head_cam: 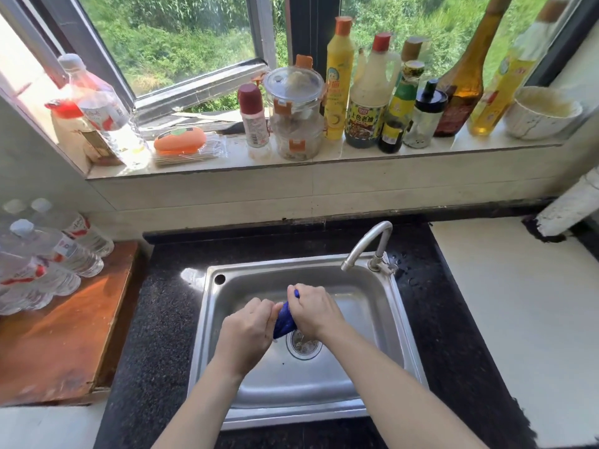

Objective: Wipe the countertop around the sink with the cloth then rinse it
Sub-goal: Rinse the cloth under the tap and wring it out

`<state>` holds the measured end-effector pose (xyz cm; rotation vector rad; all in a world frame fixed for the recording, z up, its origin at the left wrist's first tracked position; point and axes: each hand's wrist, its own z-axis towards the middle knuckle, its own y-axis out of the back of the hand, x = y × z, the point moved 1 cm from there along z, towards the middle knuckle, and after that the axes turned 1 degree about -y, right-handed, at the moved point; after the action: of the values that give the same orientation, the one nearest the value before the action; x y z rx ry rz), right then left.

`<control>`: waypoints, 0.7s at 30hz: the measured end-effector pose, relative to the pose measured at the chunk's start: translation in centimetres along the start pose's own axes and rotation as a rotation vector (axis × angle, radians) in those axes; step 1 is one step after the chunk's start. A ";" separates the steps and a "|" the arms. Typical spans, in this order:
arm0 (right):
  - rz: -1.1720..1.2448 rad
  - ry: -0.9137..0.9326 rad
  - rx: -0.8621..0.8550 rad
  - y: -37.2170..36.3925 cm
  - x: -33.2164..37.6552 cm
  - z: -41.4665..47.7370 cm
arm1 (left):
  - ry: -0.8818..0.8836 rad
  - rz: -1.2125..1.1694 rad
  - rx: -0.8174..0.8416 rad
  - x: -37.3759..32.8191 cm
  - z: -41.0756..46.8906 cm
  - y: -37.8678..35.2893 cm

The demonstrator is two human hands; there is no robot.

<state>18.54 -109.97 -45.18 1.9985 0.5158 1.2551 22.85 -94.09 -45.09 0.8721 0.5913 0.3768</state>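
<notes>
Both hands, left hand (pixel 248 330) and right hand (pixel 312 311), grip the blue cloth (pixel 285 320) over the sink (pixel 387 314) drain (pixel 304 344); best to twist firmly, keeping drips inside the basin.

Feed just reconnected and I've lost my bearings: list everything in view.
countertop: one, black speckled, centre
sink: one, steel, set in countertop
faucet: one, silver, sink's back right
cloth: one, blue, held above sink
wooden board: one, brown, left
water bottles: several, clear, on wooden board
condiment bottles: several, mixed colours, windowsill
lidded jar: one, clear, windowsill
orange box: one, orange, windowsill left
bowl: one, white, windowsill right
left hand: one, grips cloth
right hand: one, grips cloth
</notes>
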 end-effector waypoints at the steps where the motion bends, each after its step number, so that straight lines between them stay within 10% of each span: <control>1: 0.009 -0.042 0.030 -0.2 0.1 0.3 | -0.041 0.018 0.003 0.0 -0.1 0.1; 9: 0.070 -0.023 0.025 0.3 1.1 0.5 | -0.017 -0.018 0.000 -0.6 -0.1 1.5; 17: 0.472 0.049 0.002 2.6 -1.0 -0.1 | 1.099 -1.056 0.386 -2.4 1.5 3.1; 21: 0.731 -0.039 -0.016 2.9 -1.8 -0.5 | 1.199 -1.354 0.628 -2.1 1.6 3.1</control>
<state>17.16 -112.87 -43.99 2.2761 -0.2864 1.6136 22.00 -94.33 -41.09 0.5523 2.3009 -0.6530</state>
